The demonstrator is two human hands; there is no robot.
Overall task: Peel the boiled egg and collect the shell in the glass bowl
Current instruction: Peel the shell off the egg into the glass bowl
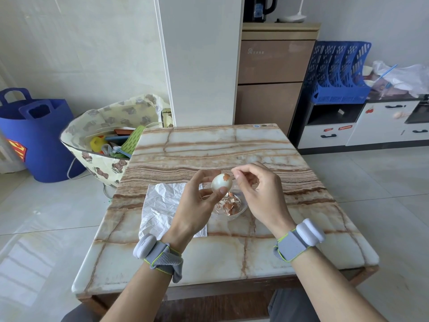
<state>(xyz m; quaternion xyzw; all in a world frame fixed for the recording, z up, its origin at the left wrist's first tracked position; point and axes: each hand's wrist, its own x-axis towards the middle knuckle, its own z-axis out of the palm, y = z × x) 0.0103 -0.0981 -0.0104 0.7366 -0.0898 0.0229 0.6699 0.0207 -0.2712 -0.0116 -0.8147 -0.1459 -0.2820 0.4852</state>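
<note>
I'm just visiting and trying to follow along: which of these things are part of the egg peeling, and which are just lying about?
In the job: egg, mostly peeled, gripped by the left hand; right hand, fingertips pinched beside it; glass bowl holding shell pieces.

Lying about: creased white sheet, blue bag, bear-print bag, blue file rack.

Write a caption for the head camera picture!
Left hand holds a nearly peeled egg above the glass bowl of shells.
</note>
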